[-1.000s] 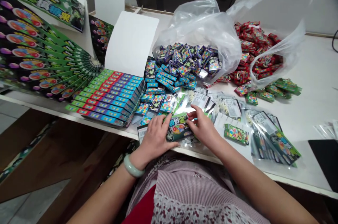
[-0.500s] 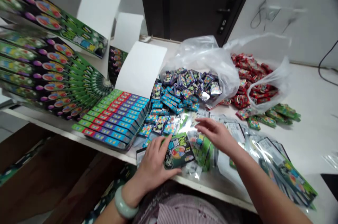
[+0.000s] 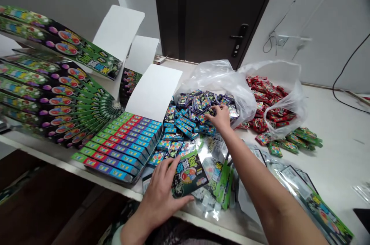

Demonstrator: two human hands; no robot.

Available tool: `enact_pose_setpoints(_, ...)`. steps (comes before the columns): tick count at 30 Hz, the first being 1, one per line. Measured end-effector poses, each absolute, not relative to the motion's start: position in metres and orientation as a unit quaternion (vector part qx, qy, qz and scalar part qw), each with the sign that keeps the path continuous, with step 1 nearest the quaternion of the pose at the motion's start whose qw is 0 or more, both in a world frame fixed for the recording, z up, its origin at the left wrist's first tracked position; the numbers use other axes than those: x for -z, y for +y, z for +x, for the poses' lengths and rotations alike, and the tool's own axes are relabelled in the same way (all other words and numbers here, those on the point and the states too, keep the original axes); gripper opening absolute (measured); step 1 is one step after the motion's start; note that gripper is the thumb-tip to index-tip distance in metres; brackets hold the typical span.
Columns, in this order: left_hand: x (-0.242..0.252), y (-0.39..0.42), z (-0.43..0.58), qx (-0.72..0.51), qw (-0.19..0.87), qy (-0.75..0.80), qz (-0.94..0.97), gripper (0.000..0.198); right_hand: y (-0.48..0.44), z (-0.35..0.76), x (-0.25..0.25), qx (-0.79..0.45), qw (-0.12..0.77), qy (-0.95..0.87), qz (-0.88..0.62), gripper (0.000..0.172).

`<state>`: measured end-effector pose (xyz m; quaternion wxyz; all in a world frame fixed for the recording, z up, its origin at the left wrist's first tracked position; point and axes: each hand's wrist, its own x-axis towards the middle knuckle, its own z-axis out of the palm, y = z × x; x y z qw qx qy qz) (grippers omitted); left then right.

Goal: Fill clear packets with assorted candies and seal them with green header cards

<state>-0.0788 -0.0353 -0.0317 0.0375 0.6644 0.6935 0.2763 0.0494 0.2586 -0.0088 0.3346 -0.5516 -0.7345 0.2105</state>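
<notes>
My left hand (image 3: 162,195) is at the front edge of the table, its fingers and thumb around a flat green-and-black printed packet (image 3: 188,175) with a picture of colourful sweets. My right hand (image 3: 220,117) reaches over a heap of small purple packets (image 3: 199,102) at the mouth of a clear plastic bag (image 3: 245,98). Its fingers are bent and apart, just at the packets; none shows clearly in its grasp. Small blue packets (image 3: 185,123) lie in front of the purple ones.
A display box (image 3: 138,172) of green, red, purple and blue packs stands on the left, beside fanned printed cartons (image 3: 63,100). Red packets (image 3: 267,91) fill another bag; green packets (image 3: 303,139) lie before it. Clear-wrapped printed packs (image 3: 306,187) lie at the right.
My right hand has moved forward from above the clear wrappers to the purple packets. My left hand stays with the printed packet. The camera view has tilted up a little.
</notes>
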Motion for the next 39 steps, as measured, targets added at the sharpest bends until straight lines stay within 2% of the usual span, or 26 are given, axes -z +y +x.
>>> enact_pose_setpoints(2, 0.032, -0.036, -0.082, -0.276, 0.029, 0.692, 0.666, 0.097, 0.258, 0.057, 0.008, -0.230, 0.343, -0.731, -0.543, 0.033)
enact_pose_setpoints(5, 0.029, -0.038, -0.092, -0.282, 0.005, 0.692, 0.664, 0.093, 0.248, 0.081, 0.005, -0.295, 0.335, -0.725, -0.524, 0.035)
enact_pose_setpoints(8, 0.028, -0.039, -0.101, -0.288, -0.012, 0.693, 0.661, 0.091, 0.219, 0.114, 0.008, -0.364, 0.300, -0.723, -0.505, 0.038)
enact_pose_setpoints(11, 0.028, -0.037, -0.103, -0.278, -0.011, 0.691, 0.667, 0.091, 0.180, 0.141, 0.019, -0.395, 0.250, -0.725, -0.505, 0.028)
enact_pose_setpoints(16, 0.025, -0.033, -0.092, -0.267, 0.008, 0.682, 0.681, 0.092, 0.136, 0.159, 0.026, -0.333, 0.171, -0.782, -0.498, 0.022)
enact_pose_setpoints(19, 0.020, -0.034, -0.091, -0.273, 0.015, 0.687, 0.673, 0.092, 0.136, 0.163, 0.013, -0.253, 0.107, -0.873, -0.403, 0.013)
enact_pose_setpoints(20, 0.018, -0.035, -0.091, -0.275, 0.017, 0.690, 0.670, 0.092, 0.139, 0.163, 0.009, -0.230, 0.088, -0.902, -0.354, 0.023)
enact_pose_setpoints(23, 0.015, -0.035, -0.091, -0.276, 0.027, 0.692, 0.667, 0.092, 0.147, 0.153, 0.007, -0.210, 0.036, -0.943, -0.255, 0.079)
enact_pose_setpoints(24, 0.016, -0.034, -0.091, -0.275, 0.031, 0.690, 0.668, 0.092, 0.147, 0.147, 0.009, -0.210, 0.018, -0.943, -0.256, 0.091)
enact_pose_setpoints(26, 0.017, -0.034, -0.088, -0.274, 0.039, 0.686, 0.672, 0.092, 0.142, 0.134, 0.019, -0.201, -0.002, -0.934, -0.295, 0.098)
enact_pose_setpoints(29, 0.020, -0.035, -0.087, -0.272, 0.043, 0.687, 0.672, 0.091, 0.130, 0.123, 0.032, -0.169, 0.019, -0.913, -0.370, 0.075)
enact_pose_setpoints(31, 0.021, -0.037, -0.087, -0.271, 0.047, 0.688, 0.671, 0.091, 0.125, 0.128, 0.030, -0.168, 0.074, -0.903, -0.390, 0.058)
enact_pose_setpoints(32, 0.021, -0.038, -0.088, -0.271, 0.049, 0.687, 0.672, 0.091, 0.123, 0.133, 0.025, -0.173, 0.119, -0.899, -0.385, 0.055)
enact_pose_setpoints(35, 0.019, -0.037, -0.087, -0.272, 0.046, 0.674, 0.685, 0.093, 0.120, 0.154, -0.004, -0.185, 0.245, -0.894, -0.325, 0.061)
enact_pose_setpoints(37, 0.018, -0.035, -0.084, -0.273, 0.043, 0.659, 0.699, 0.096, 0.115, 0.166, -0.028, -0.195, 0.225, -0.916, -0.270, 0.065)
enact_pose_setpoints(39, 0.017, -0.032, -0.081, -0.275, 0.046, 0.642, 0.715, 0.098, 0.109, 0.173, -0.045, -0.204, 0.156, -0.940, -0.223, 0.068)
